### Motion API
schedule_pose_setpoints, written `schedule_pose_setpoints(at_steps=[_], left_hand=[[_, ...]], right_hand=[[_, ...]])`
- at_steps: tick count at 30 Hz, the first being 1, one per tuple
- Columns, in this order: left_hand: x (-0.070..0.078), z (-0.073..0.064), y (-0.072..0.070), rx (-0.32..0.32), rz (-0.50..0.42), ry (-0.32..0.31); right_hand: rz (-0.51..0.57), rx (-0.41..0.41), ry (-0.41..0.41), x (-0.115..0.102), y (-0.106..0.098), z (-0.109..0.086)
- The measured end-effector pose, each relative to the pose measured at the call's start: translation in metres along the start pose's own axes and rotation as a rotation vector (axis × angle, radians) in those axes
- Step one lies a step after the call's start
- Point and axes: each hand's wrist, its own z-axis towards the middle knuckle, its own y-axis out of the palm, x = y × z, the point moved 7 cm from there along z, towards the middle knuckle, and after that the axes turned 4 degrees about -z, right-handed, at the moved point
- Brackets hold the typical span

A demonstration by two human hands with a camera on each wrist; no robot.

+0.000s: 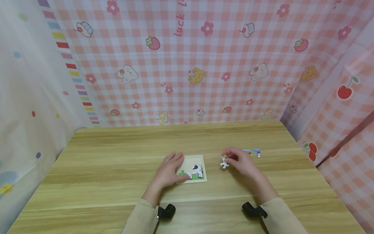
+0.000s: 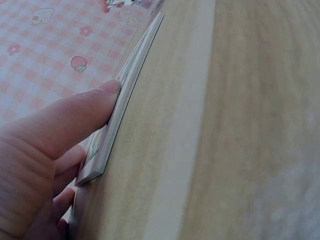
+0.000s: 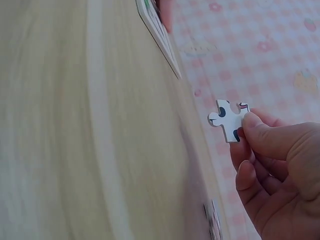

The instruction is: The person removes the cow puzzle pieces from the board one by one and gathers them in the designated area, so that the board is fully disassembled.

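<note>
My right hand is raised above the table and pinches a white jigsaw piece with dark markings between thumb and fingers. To its left, a square wooden puzzle tray lies flat, with pieces in its lower part showing a black-and-white animal on green. My left hand rests over the tray's left side. Its thumb presses on the near rim while the other fingers reach along the left side toward the far edge. This hand covers part of the tray's left side.
Past my right hand, colourful puzzle pieces lie on the wooden table, partly hidden behind that hand. A pink checked cloth hangs behind the table, and more patterned cloth hangs at the right. Each wrist wears a black camera mount.
</note>
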Motion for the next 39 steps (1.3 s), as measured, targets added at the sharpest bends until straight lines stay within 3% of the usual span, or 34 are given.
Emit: schedule_pose_setpoints(at_steps=[9,18,33,39], left_hand=[[0.001,-0.001,-0.001,-0.006,0.011,-0.003],[0.001,-0.001,0.0,0.006,-0.002,-0.004],[0.0,-0.001,0.001,0.004,-0.005,-0.016],[-0.002,0.0,0.001,0.003,-0.002,-0.015]], right_hand=[[0.045,0.047,0.062,0.024,-0.028,-0.013],[-0.012,0.065,0.15,0.046,-0.048,-0.025],[-0.121,0.039,0.189,0.065,-0.064,-0.033],[-0.145,0.032,0.166,0.068,-0.066,-0.033]])
